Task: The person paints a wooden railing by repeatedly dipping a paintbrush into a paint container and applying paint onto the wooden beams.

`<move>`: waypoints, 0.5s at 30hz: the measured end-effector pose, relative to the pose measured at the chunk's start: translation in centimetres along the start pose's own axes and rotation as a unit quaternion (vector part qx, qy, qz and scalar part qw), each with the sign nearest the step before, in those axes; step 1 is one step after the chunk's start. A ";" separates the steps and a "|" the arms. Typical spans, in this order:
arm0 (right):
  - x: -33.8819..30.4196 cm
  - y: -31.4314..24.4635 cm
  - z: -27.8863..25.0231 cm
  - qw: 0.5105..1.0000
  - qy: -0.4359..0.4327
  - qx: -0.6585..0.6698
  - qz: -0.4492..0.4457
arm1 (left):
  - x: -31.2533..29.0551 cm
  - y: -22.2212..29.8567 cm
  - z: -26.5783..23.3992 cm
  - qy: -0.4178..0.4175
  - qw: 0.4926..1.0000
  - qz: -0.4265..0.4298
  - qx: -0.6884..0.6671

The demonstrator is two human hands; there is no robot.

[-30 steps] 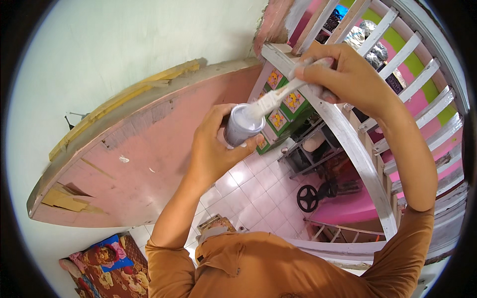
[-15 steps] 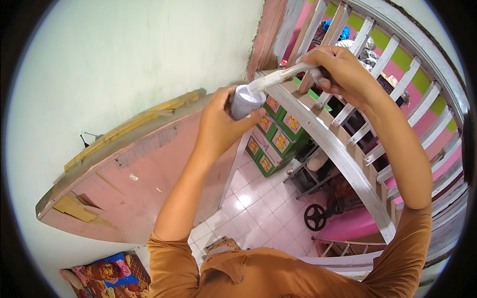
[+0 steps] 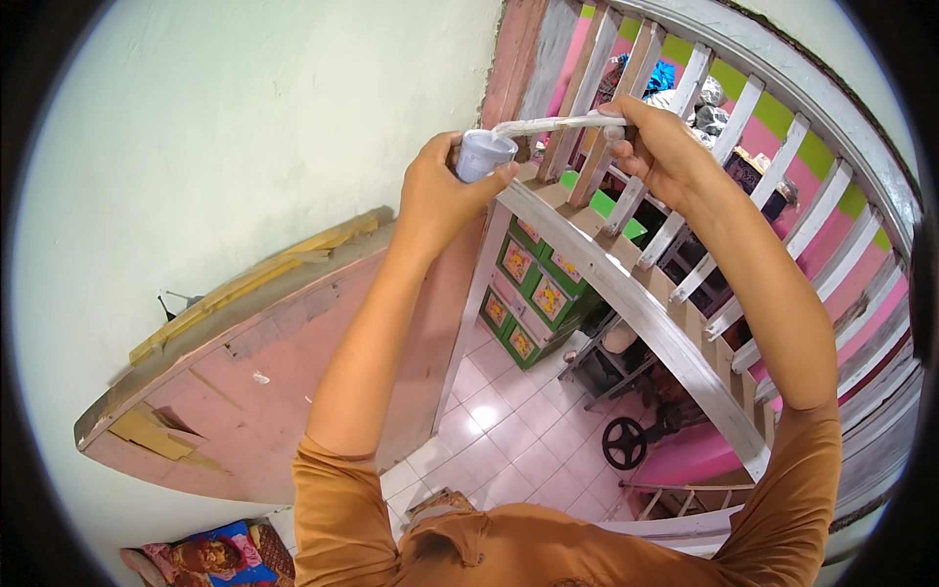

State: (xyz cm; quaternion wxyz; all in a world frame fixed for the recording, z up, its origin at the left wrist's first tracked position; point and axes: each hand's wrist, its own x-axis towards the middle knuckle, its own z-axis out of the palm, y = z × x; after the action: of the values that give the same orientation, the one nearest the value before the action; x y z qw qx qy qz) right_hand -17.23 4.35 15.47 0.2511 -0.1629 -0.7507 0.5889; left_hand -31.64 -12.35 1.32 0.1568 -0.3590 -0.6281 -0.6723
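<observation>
My left hand (image 3: 438,201) is wrapped round a small pale grey-lilac cup (image 3: 483,164), which has white paint visible at its mouth. In my right hand (image 3: 661,155) is a white-smeared paintbrush (image 3: 553,125), gripped near the end of its handle. The brush lies nearly level, and its tip dips in at the cup's rim. Behind my hands stands a window frame with several vertical wooden bars (image 3: 626,127), partly coated in white and partly bare brown. Its lower rail (image 3: 626,264) runs below my right arm.
To the left, a pink wooden panel (image 3: 323,362) juts from the pale wall (image 3: 245,117), with a yellowish wood strip (image 3: 264,279) along its top. Beyond the bars and below are a green drawer cabinet (image 3: 533,293), a black wheel (image 3: 624,442) and white floor tiles (image 3: 509,421).
Both hands have risen in the view with the cup and brush. The brush has swung from slanting to nearly level, its tip still at the cup.
</observation>
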 end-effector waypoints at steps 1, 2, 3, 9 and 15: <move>0.4 0.1 -0.2 1.000 0.001 -0.001 -0.001 | 0.5 0.4 0.2 -0.002 1.000 -0.002 -0.004; 0.8 0.2 -0.2 1.000 0.004 0.014 -0.008 | 0.9 0.8 0.3 -0.001 1.000 -0.001 -0.005; 1.0 0.2 -0.3 0.999 0.007 0.029 -0.016 | 1.4 1.1 0.4 -0.006 1.000 -0.011 -0.008; 2.1 -0.2 0.0 0.996 0.039 0.037 -0.067 | 4.5 1.3 1.0 -0.023 1.000 -0.006 0.004; 4.6 -1.2 0.3 0.978 0.083 -0.016 -0.192 | 6.2 1.5 1.9 -0.029 1.000 -0.008 0.001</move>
State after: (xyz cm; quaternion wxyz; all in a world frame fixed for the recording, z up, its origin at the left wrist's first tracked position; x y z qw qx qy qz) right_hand -21.10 6.26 17.41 0.4179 -0.0684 -0.7540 0.5021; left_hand -34.37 -9.34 6.56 0.1333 -0.3736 -0.6358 -0.6622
